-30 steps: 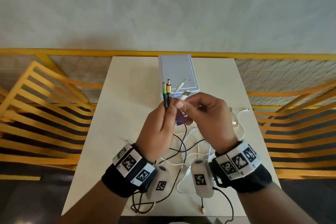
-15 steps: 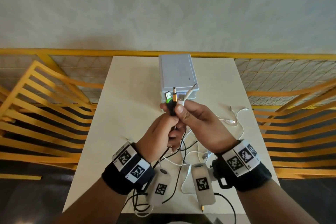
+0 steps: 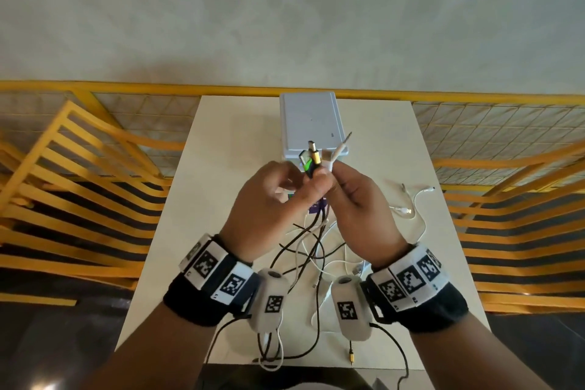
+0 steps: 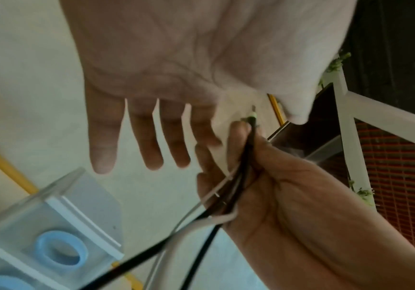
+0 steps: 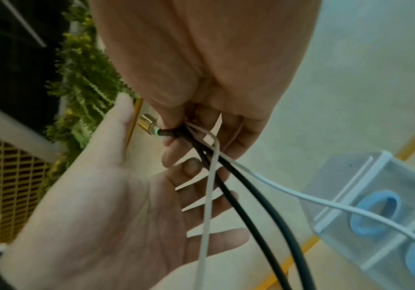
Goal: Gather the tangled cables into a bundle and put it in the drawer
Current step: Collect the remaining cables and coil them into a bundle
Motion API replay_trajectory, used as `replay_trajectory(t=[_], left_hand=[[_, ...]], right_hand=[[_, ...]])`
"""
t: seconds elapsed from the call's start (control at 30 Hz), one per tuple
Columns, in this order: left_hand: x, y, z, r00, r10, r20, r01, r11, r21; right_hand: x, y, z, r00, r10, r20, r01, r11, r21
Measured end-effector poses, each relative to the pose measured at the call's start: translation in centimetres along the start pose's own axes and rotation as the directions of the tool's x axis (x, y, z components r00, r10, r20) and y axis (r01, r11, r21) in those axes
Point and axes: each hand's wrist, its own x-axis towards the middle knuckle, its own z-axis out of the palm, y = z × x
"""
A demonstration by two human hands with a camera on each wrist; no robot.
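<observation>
— Plugs (image 3: 315, 160) are pinched upright in the right hand (image 3: 357, 203), cables (image 3: 311, 250) trailing down to the desk (image 3: 228, 136).

— And the left hand (image 3: 266, 209)?

— Held open just beside. The drawer box (image 3: 311, 123) is seen beyond.

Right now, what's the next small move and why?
Probably close the left hand around the cables just below the right hand and draw the slack up. The right hand grips the plug ends, the left hand is open beside them, and the cables trail loose on the table.
</observation>
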Motion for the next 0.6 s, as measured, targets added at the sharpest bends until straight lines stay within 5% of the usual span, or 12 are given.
replay_trajectory(t=[0.07, 0.23, 0.43, 0.5, 0.6], left_hand=[[0.3, 0.7, 0.7, 0.999, -0.034, -0.021, 0.034, 0.999, 0.000], [0.9, 1.1, 1.1, 0.982, -0.029, 0.186, 0.082, 0.955, -0.284], [1.5, 2.0, 0.2, 0.998, 0.000, 0.069, 0.028, 0.914, -0.405], [2.3, 1.8, -0.4, 0.998, -0.055, -0.009, 0.040, 0.823, -0.567], [2.5, 2.2, -0.6, 0.990, -0.103, 0.099, 0.141, 0.607, -0.782]], right_hand=[[-0.1, 0.2, 0.4, 0.998, -0.053, 0.017, 0.055, 0.991, -0.122], [-0.6, 0.0, 1.8, 0.996, -0.069, 0.061, 0.079, 0.981, -0.177], [-1.2, -0.2, 2.1, 0.974, -0.031, 0.226, 0.045, 0.997, -0.058], [-2.0, 0.3, 2.8, 0.961, 0.025, 0.276, -0.024, 1.000, -0.007], [-2.4, 1.0, 3.7, 0.969, 0.042, 0.242, -0.061, 0.996, 0.069]])
